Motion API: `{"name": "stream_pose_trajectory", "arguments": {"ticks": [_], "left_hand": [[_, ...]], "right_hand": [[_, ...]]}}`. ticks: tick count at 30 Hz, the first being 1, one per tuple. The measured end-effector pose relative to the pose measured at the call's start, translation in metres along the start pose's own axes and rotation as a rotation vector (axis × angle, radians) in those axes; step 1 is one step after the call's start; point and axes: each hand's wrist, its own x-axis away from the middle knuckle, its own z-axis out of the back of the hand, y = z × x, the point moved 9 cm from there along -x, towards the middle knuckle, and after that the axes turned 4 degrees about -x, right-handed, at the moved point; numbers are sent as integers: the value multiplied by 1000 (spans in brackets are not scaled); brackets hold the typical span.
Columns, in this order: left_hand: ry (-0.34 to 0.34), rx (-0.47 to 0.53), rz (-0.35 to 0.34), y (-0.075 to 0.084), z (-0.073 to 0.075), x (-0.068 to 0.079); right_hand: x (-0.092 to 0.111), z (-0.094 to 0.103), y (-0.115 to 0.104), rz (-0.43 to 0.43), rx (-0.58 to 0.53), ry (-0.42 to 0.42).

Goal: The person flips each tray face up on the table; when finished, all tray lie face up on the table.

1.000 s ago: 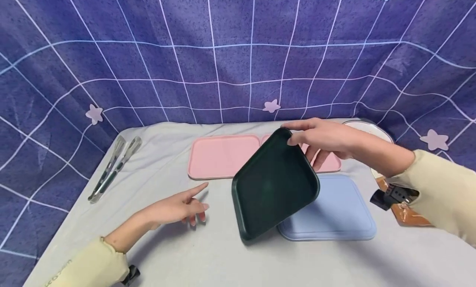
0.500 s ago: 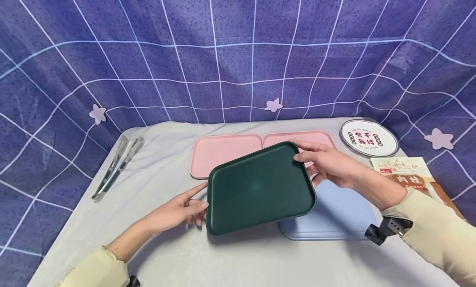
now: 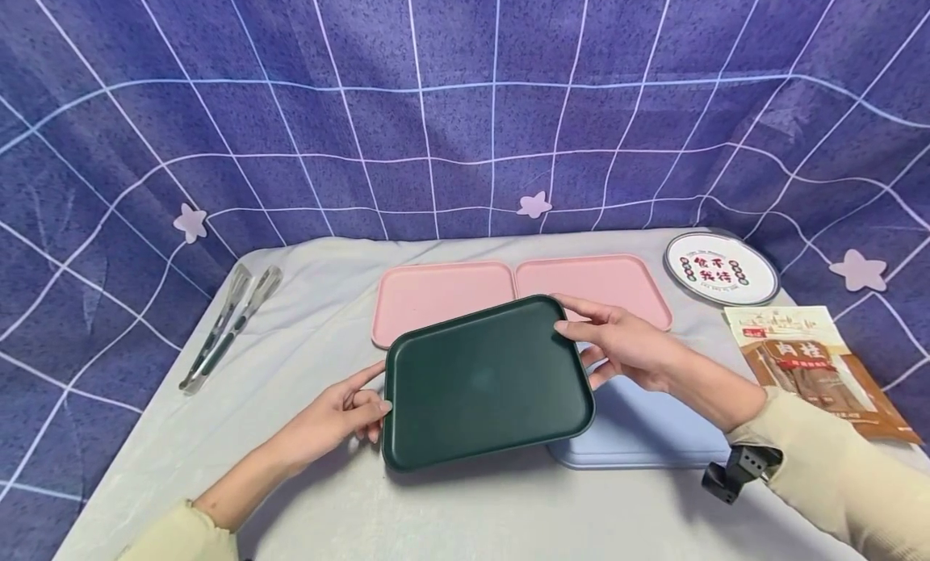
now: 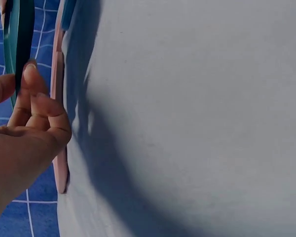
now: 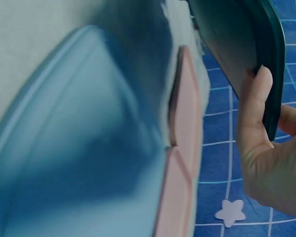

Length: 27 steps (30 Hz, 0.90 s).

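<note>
Green tray point(image 3: 488, 383): In the head view, a second ago it hung steeply from one hand. Now it is flatter, further toward 9 o'clock, and both hands have it, up off the cloth and tipped.
Left hand point(image 3: 343, 412): At the tray's 9 o'clock side. Thumb and fingers are nearly closed, pinching the edge; a second ago they were apart from it.
Right hand point(image 3: 628, 343): At 2 o'clock, thumb on top, other fingers behind, closed on the corner.
White cloth point(image 3: 305, 512): Around the green tray, two pink trays point(image 3: 452, 293) point(image 3: 592, 285) sit at 11 and 1, a blue tray point(image 3: 654, 428) at 4, tongs point(image 3: 228, 331) at 10, a plate point(image 3: 719, 274) at 2, a brown packet point(image 3: 817, 371) at 3.
Purple curtain point(image 3: 465, 117): Behind, at 12, with lines and stars.
Left wrist side: The hand is at 9, green edge between thumb and fingers; a shadow falls on the cloth.
Right wrist side: The hand is at 4, holding the green edge; the blue tray is at 8.
</note>
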Motion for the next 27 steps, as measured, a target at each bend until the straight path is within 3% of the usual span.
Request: {"name": "stream_pose_trajectory", "arguments": {"ticks": [6,10,20,27], "left_hand": [[41,29,18,-5,8,4],[49,26,18,-5,15,7],[73,-21,11,-6,33,15],[86,-30,93,-15,40,17]], "right_hand": [[-6,2,9,88,57,80],[-9,-1,14,91,100,96],[-13,-18,38,-70,73,-115],[-20,-21,47,-41,34,-58]]}}
